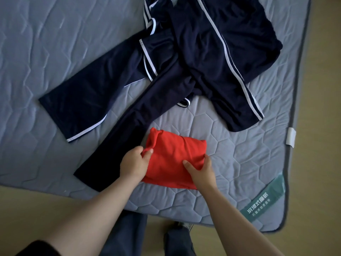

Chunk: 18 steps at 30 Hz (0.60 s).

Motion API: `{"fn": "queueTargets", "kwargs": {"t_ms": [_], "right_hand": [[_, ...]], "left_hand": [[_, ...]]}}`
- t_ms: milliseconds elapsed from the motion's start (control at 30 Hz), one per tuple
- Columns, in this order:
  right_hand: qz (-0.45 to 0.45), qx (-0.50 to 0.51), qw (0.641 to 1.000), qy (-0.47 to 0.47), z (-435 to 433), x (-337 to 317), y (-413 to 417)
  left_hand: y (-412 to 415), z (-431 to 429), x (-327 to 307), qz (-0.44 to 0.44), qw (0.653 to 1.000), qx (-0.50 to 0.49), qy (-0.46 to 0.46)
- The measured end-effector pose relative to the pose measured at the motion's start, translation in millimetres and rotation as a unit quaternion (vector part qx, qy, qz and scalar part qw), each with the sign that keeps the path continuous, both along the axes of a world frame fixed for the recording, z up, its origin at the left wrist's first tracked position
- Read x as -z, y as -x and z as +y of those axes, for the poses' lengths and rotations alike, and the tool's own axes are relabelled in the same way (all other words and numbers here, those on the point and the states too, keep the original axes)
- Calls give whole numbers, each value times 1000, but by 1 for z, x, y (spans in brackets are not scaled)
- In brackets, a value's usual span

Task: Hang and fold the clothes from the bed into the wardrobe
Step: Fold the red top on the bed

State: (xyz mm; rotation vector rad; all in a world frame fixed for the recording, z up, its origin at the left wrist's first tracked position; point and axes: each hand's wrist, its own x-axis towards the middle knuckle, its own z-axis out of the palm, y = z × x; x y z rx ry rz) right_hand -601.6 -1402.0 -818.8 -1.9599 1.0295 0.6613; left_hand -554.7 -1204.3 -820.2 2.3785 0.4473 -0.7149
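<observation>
A folded red garment (171, 159) lies on the grey quilted bed (55, 43), low in the centre of the frame. Both hands have hold of it. The left grip (133, 163), a bare hand, pinches the garment's bunched left edge between thumb and curled fingers. The right grip (200, 169) has its thumb flat on top and its fingers curled round the fold at the right edge.

Above it, from the centre to the upper right, sprawl dark navy clothes with white stripes (203, 61), unfolded. One long leg runs down to the lower left, just beside the red garment and under the left grip.

A green label (263, 202) sits on the bed's lower right corner.
</observation>
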Motion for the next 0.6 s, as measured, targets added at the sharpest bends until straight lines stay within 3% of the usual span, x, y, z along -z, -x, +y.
{"fn": "queueTargets", "kwargs": {"t_ms": [100, 267, 367, 467, 600], "right_hand": [[7, 0, 1000, -17, -6, 0, 4], [47, -33, 998, -40, -12, 5, 7], [44, -17, 997, -55, -15, 8, 7], [47, 9, 994, -93, -19, 8, 8], [61, 0, 991, -115, -23, 7, 8]], "left_hand": [[8, 7, -8, -41, 999, -27, -21], [33, 20, 3, 95, 989, -113, 26], [36, 16, 12, 83, 992, -96, 16], [22, 10, 14, 52, 984, -161, 63], [-4, -3, 19, 147, 967, -169, 122]]}}
